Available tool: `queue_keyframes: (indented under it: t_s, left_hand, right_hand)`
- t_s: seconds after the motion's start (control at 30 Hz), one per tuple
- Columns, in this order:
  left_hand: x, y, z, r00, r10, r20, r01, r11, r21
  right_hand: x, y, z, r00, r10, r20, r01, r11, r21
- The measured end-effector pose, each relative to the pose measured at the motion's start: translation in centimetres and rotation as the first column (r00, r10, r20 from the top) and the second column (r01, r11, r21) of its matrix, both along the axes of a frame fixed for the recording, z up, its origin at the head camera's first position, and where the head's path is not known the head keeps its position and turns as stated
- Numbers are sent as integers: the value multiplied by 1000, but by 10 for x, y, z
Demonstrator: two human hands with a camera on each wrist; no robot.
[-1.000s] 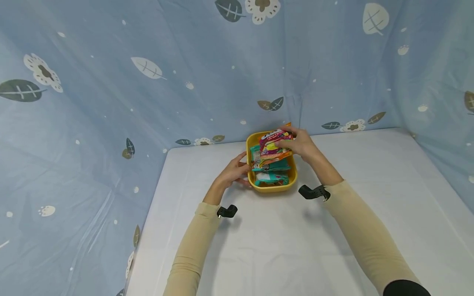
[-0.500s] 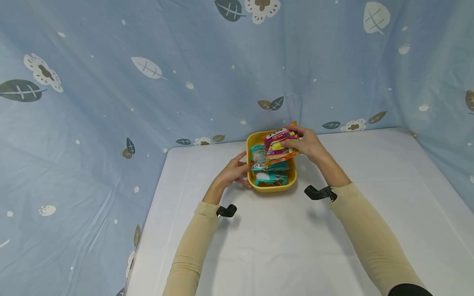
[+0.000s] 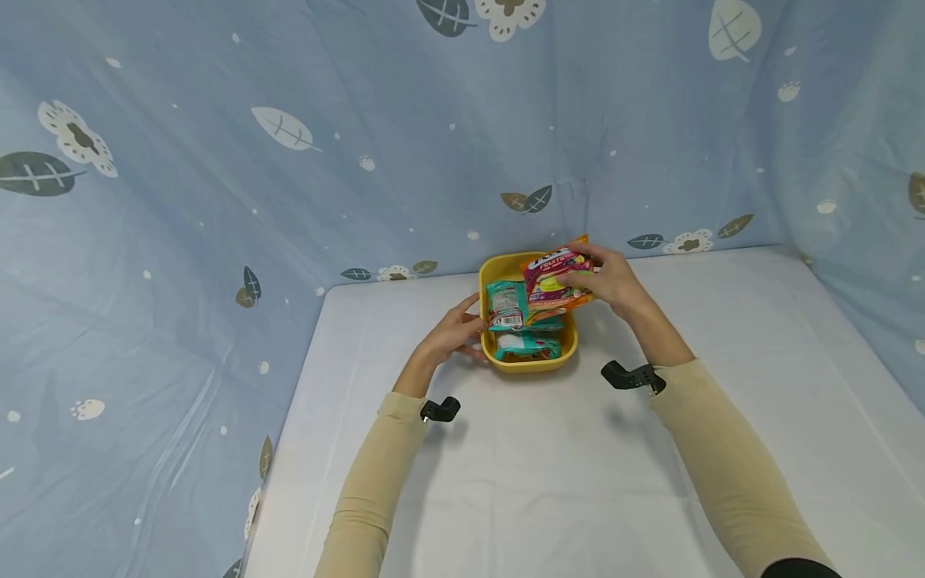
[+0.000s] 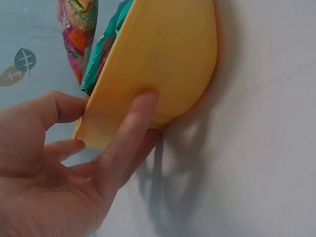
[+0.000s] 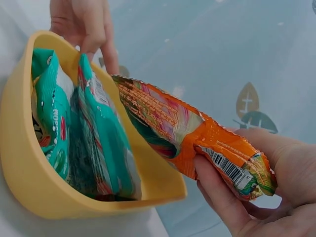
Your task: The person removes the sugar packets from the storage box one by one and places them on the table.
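Note:
A yellow plastic basket [image 3: 530, 368] stands at the table's back edge, holding teal snack bags [image 3: 527, 346]. My right hand [image 3: 614, 282] pinches an orange-and-magenta snack bag [image 3: 556, 281] printed "FRUITS", its thumb on the front. The right wrist view shows this bag [image 5: 163, 118] tilted over the basket rim [image 5: 113, 210], with a barcode near the fingers. At the basket's left side is my left hand [image 3: 451, 333], fingers spread. In the left wrist view, the left hand's fingertips [image 4: 146, 98] press against the outer wall; one finger touches the rim.
A white cloth [image 3: 535, 482] covers the table. Behind and to the left hangs a blue curtain [image 3: 405, 177] with leaf and flower prints, close behind the basket. Each wrist wears a black camera mount [image 3: 442, 409].
My right hand has drawn the orange-and-magenta snack bag to the right, toward the basket's right rim, uncovering more of the teal bag beneath. The left hand stays at the basket's side.

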State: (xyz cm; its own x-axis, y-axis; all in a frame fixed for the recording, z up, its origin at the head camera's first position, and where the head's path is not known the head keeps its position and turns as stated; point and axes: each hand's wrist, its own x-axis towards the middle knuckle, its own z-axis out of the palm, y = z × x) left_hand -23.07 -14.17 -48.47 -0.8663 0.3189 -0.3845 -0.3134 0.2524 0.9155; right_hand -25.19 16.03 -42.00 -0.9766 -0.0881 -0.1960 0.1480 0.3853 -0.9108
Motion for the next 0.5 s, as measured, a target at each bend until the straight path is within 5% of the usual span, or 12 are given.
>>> queue_keyframes:
  t_s: [0.5]
  left_hand:
    - [-1, -1, 0, 1000, -7, -1, 7, 1000, 11]
  right_hand:
    - [5, 15, -4, 999, -37, -12, 37, 999, -5]
